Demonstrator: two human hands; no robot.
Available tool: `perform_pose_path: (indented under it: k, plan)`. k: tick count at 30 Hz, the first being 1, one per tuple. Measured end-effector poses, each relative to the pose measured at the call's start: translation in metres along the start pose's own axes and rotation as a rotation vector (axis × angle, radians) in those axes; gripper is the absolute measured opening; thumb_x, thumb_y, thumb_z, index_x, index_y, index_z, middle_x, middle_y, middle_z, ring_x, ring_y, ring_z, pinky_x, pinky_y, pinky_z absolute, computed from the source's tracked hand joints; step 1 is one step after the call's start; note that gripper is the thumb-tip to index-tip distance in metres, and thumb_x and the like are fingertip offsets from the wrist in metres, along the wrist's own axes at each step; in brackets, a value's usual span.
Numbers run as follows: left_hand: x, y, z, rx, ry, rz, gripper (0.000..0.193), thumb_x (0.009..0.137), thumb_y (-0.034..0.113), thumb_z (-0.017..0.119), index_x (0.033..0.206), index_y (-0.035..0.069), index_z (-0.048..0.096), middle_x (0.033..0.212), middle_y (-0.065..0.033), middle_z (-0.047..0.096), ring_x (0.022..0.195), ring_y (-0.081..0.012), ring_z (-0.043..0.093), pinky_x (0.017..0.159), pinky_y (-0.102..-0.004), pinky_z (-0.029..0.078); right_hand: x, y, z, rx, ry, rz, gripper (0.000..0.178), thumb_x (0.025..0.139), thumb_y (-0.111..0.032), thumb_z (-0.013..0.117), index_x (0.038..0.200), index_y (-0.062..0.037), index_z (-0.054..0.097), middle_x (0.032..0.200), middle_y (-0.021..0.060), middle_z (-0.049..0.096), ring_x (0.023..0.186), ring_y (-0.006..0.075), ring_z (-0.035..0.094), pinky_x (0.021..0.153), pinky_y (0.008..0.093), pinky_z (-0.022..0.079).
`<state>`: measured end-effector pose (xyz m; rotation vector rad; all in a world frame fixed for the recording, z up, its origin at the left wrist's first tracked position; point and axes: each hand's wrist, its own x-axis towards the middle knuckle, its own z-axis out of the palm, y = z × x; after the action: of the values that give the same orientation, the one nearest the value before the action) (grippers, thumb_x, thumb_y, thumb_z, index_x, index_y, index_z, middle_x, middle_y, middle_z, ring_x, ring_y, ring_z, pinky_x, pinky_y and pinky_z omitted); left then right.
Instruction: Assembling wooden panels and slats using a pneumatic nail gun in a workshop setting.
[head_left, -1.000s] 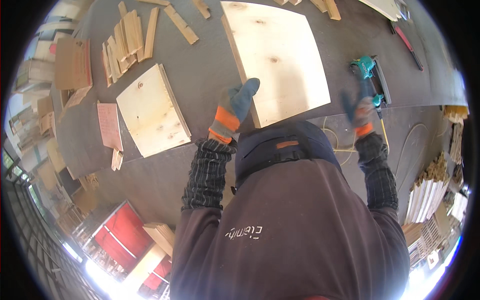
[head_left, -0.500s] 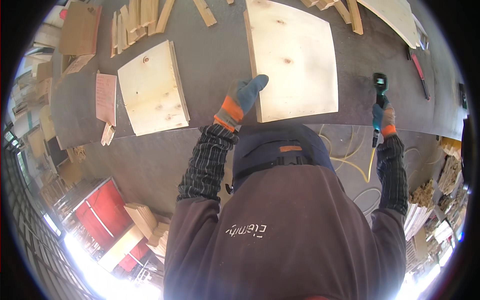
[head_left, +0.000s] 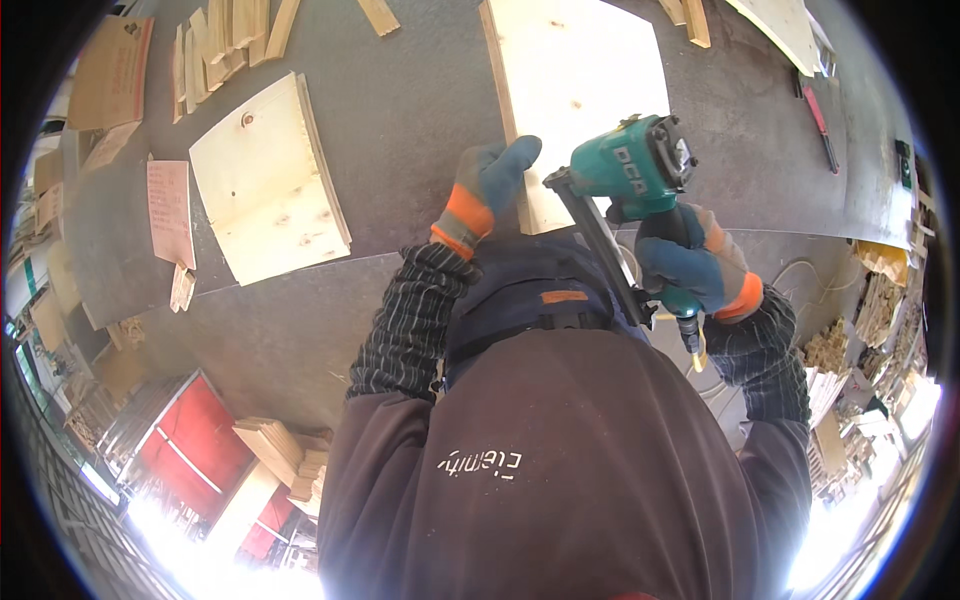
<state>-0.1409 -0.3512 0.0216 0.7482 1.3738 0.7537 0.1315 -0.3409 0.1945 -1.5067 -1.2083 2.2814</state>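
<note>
My left hand [head_left: 487,190], in a blue and orange glove, rests on the near left corner of a large pale plywood panel [head_left: 580,70] that lies on the grey workbench [head_left: 400,110]. My right hand [head_left: 700,262], gloved the same way, grips the handle of a teal pneumatic nail gun [head_left: 630,165]. The gun is raised close to my chest, above the panel's near edge, its long black magazine slanting down toward me. A brass air fitting hangs below the handle.
A second plywood panel [head_left: 268,180] lies to the left, with a pinkish board [head_left: 170,210] beside it. Wood strips [head_left: 225,40] sit at the far edge. A red-handled tool [head_left: 820,115] lies far right. Red crates [head_left: 195,450] and stacked wood stand below the bench.
My right hand has lifted the nail gun off the bench at the right and swung it in toward the panel's near edge. My left hand stays on the panel corner.
</note>
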Motion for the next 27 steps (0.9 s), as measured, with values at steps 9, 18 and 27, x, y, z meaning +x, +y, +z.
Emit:
perform_pose_path:
  k: [9,18,27]
  plan:
    - [0.0,-0.003,0.002,-0.07,0.02,0.049,0.051,0.096,0.044,0.071,0.076,-0.003,0.072,0.068,0.0013,0.058,0.065,-0.0095,0.053,0.058,-0.0318,0.045,0.007,0.004,0.016,0.036,-0.004,0.019,0.039,0.096,-0.013,0.063,0.132,0.0008,0.067,0.08,-0.0008,0.065,0.068,0.0066,0.059,0.061,0.0259,0.048]
    - [-0.002,-0.002,-0.006,0.037,-0.061,-0.04,0.049,0.1,0.046,0.068,0.085,0.0,0.075,0.072,0.0032,0.058,0.068,-0.0077,0.053,0.058,-0.0282,0.043,0.008,0.006,0.017,-0.036,0.027,-0.056,0.036,0.096,-0.015,0.065,0.128,0.0012,0.068,0.079,-0.0004,0.065,0.067,0.0071,0.06,0.06,0.0265,0.049]
    - [-0.016,-0.019,0.001,-0.278,-0.283,-0.024,0.072,0.108,0.058,0.052,0.14,-0.006,0.057,0.121,-0.0122,0.069,0.109,-0.0196,0.067,0.091,-0.0306,0.057,-0.003,0.041,-0.031,-0.045,0.203,-0.217,0.033,0.094,-0.013,0.062,0.119,0.0065,0.067,0.075,0.0044,0.064,0.066,0.0118,0.064,0.059,0.0288,0.051]
